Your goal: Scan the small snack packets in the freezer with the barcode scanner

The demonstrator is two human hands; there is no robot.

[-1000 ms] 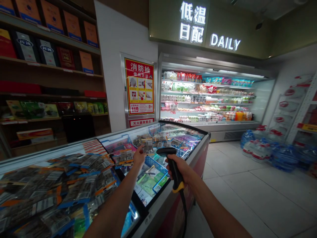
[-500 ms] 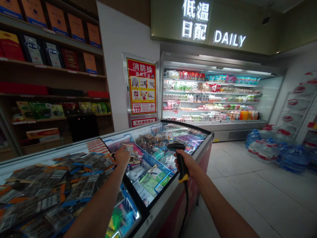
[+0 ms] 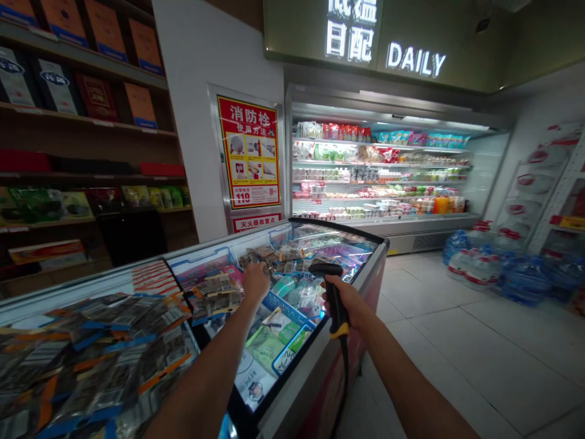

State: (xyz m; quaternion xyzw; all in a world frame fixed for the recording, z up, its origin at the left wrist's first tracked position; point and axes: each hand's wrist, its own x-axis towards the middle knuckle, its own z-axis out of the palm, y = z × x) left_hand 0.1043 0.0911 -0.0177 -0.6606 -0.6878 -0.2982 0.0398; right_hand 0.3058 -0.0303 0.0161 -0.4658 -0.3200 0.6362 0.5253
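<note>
A black barcode scanner (image 3: 337,302) with a yellow collar and a hanging cable is upright in my right hand (image 3: 350,300), its fingers wrapped round the handle. Ahead on the left, my left hand (image 3: 256,281) hovers over the chest freezer (image 3: 372,268), fingers curled; what they hold, if anything, is hidden. Just left of it lie several small brown packets (image 3: 219,285). More brown packets (image 3: 286,259) spread beyond the hand. Beneath are a blue basket (image 3: 290,310) and green and white bags (image 3: 269,341).
A large heap of packets (image 3: 105,353) covers the freezer's near left part. Shelves (image 3: 86,122) stand at left, behind a dark screen (image 3: 132,238). A lit chiller (image 3: 384,171) is at the back; water bottles (image 3: 525,277) stand on the floor at right.
My left hand has moved right across the small brown packets, which now lie to its left. The view has shifted slightly right. My right hand still holds the barcode scanner.
</note>
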